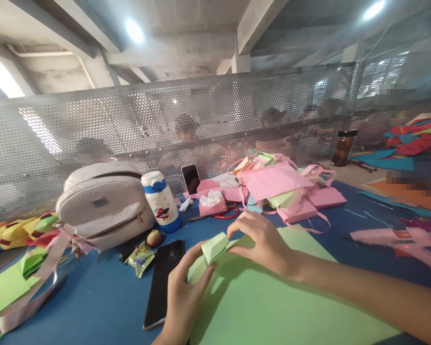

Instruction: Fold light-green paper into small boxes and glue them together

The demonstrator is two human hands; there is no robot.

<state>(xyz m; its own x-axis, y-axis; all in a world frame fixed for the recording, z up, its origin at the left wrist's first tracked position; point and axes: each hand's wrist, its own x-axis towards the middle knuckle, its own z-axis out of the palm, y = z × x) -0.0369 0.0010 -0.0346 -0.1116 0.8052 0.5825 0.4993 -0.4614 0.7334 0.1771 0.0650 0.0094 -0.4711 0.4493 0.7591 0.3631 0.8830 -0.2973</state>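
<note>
A light green folded paper (215,247) is pinched between both hands above a large green paper sheet (269,297). My left hand (187,282) grips its near left side between thumb and fingers. On its right edge, the curled thumb and fingers of my right hand (260,242) hold it. Whether this fold is a separate piece or joined to the sheet, I cannot tell. Beside my left wrist lies a black phone (163,282), just off the sheet's left edge.
A white backpack (104,206), a bottle (161,203) and a propped phone (191,179) stand behind. Pink paper bags (278,179) and red-handled scissors (227,212) lie beyond my hands. At right lies a pink glue gun (391,237). People sit behind the perforated metal screen (215,110).
</note>
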